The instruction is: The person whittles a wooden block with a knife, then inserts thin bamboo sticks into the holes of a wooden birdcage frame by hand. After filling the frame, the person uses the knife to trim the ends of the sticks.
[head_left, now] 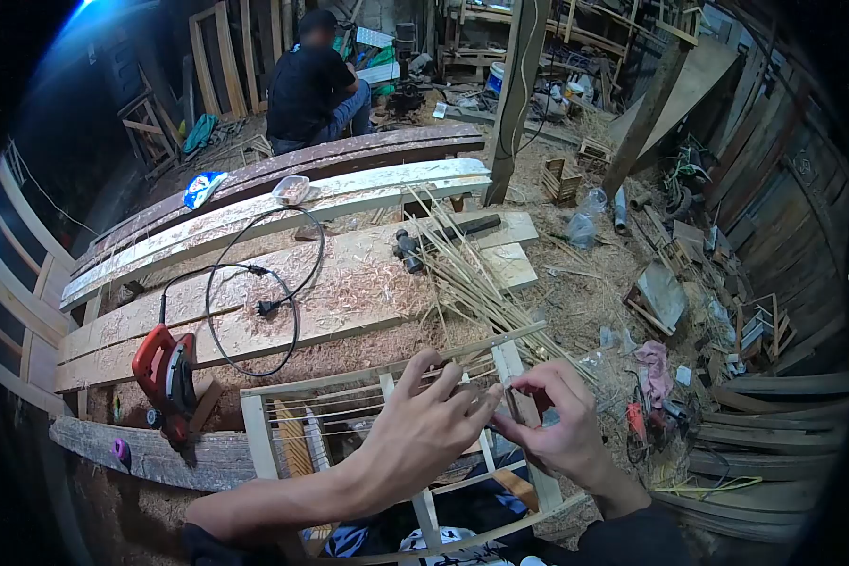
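Above the wooden frame (259, 436): left hand (424, 420) spread, grip unclear.
Right hand (564, 420): fingertips narrowed, contents unclear.
Crosspiece (507, 359): best braced gently.

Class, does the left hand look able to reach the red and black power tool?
Probably yes: the power tool sits uncovered, left of the pale wooden frame, though the left hand is over that frame.

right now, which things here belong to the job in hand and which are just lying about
In the job:
wooden frame, at the left hand and right hand
thin wooden strips, probably: they resemble the frame's crosspieces

Apparently just lying about:
hammer
red corded power tool
clear plastic tub
pink cloth
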`<state>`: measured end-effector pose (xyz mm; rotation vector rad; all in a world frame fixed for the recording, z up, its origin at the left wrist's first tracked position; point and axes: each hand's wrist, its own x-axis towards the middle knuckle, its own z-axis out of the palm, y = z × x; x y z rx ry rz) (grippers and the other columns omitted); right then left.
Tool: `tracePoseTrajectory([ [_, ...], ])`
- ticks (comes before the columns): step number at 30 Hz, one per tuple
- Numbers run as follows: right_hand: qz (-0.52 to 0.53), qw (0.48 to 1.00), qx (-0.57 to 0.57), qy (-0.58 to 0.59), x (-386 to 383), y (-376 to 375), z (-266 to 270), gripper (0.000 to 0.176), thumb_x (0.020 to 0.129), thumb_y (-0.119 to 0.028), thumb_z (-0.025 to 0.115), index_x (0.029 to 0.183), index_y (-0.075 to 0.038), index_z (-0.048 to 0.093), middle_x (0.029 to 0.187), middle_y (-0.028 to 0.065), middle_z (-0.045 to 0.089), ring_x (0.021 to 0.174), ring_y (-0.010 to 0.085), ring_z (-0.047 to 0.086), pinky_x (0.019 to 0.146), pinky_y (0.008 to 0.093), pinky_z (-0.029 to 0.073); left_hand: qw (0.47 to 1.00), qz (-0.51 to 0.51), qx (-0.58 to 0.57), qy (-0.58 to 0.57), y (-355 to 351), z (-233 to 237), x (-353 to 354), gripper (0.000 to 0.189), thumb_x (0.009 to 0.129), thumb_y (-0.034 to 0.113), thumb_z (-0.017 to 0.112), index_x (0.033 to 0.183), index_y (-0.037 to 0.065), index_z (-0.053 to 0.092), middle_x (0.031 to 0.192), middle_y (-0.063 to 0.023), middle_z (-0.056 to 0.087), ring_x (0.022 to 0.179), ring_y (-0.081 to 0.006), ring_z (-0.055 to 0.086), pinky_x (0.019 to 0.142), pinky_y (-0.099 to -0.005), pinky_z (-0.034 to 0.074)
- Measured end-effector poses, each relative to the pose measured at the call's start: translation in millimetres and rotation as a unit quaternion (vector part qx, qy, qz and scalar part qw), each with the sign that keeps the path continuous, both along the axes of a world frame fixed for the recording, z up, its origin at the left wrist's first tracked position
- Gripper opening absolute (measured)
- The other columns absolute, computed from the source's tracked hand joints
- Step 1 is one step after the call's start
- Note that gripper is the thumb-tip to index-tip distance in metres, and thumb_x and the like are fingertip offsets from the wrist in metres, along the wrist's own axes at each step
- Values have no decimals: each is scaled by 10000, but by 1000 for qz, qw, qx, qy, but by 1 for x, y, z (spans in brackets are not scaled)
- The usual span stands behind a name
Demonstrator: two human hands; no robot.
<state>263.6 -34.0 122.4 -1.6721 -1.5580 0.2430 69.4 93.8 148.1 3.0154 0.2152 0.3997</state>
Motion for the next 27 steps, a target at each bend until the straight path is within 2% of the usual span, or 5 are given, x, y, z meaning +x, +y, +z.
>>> tracePoseTrajectory([
  [10,8,1000,-23,4,3,5,2,432,785,-144,910,1160,-34,726,1043,116,646,915,290,680,766,385,559,999,18,2,-36,2,2,5,350,901,186,771,1211,29,739,926,-59,716,1077,-232,615,1154,-547,355],
  [12,22,1000,-1,1,4,7,2,427,791,-145,904,1160,-27,724,1042,124,643,909,291,679,763,382,558,1000,25,2,-16,2,5,4,383,873,158,708,1217,-10,705,1060,-114,727,1144,-268,624,1154,-534,361],
  [16,27,1000,0,-4,3,7,2,429,793,-136,901,1162,-22,714,1038,129,640,901,297,677,765,384,557,999,30,-16,-29,1,4,4,354,879,153,702,1198,-2,708,1038,-108,716,1136,-274,625,1152,-528,360],
  [25,-43,998,0,51,-1,2,-4,335,850,-79,847,1152,-25,713,1019,93,648,837,172,679,644,296,559,995,23,-82,-56,-3,-16,17,234,867,120,682,1074,12,667,948,-93,684,1077,-276,642,1093,-512,398],
  [27,-17,998,33,47,5,-3,-10,231,875,-39,811,1091,-21,732,988,86,657,798,172,681,620,291,552,995,31,-47,-83,-6,-18,19,230,903,128,721,1115,41,715,842,-35,640,921,-227,625,993,-459,429],
])
